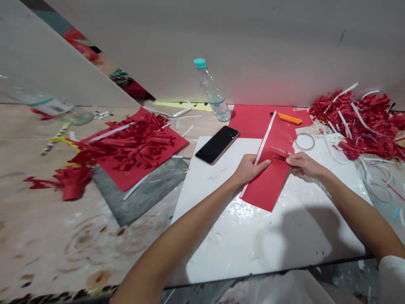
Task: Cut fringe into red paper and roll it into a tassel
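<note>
Two bare forearms reach in from the bottom edge, the right one coming out of a white sleeve. Under them spreads a pale, stained tabletop [47, 219], and on it lies a glossy white rectangular board [253, 245]. Left of the board sits a pile of red fringed paper cuttings [136, 147], and a second heap of red paper shreds mixed with white strips [363, 122] sits to its right. A long red paper sheet with a white strip along its left edge [267, 185] lies tilted on the board's far half.

Behind it stands a clear plastic bottle with a teal cap [213, 95]. A black smartphone [217, 144] lies just left of the sheet, and an orange utility knife [289, 119] lies beyond it.

The left hand [249, 169] has its grip closed on the sheet's left edge, pinching paper and strip. The right hand [304, 164], at the right edge, has its grip closed round small metal scissors [280, 154], whose blades point into the paper.
</note>
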`<state>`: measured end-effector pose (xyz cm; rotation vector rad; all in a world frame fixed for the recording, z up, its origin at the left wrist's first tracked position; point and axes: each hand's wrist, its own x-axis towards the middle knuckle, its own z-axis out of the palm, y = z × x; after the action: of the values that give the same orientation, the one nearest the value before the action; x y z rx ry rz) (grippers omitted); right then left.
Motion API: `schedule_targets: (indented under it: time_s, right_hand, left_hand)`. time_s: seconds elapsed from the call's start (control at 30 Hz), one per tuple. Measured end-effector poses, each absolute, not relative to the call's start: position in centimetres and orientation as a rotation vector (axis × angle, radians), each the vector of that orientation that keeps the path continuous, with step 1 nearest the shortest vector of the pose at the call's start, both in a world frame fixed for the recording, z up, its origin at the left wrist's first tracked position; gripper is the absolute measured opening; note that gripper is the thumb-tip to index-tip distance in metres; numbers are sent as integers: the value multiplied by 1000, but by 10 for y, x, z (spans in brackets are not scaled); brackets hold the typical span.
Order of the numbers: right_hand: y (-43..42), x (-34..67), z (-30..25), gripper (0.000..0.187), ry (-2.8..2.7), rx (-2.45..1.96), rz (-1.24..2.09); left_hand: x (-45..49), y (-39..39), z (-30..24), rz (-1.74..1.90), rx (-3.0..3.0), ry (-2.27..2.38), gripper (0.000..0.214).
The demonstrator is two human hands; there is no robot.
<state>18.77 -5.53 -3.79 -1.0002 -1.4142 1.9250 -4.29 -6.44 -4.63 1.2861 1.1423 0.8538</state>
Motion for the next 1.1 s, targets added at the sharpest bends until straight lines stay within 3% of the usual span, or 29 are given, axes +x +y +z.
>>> schedule_targets:
  time_s: [0.53, 0.87, 1.1]
  right_hand:
    - [-61, 181, -31, 38, -1377, -1035, 1934]
    - [-63, 178, -26, 40, -1371, -1103, 1910]
    - [-66, 175, -19, 51, -1418, -1128, 1846]
  left_hand:
    - [-36, -73, -41, 830, 1298, 1107, 41]
    - [-34, -75, -41, 834, 1268, 1096, 40]
    - [-32, -76, -40, 845, 1279, 1056, 40]
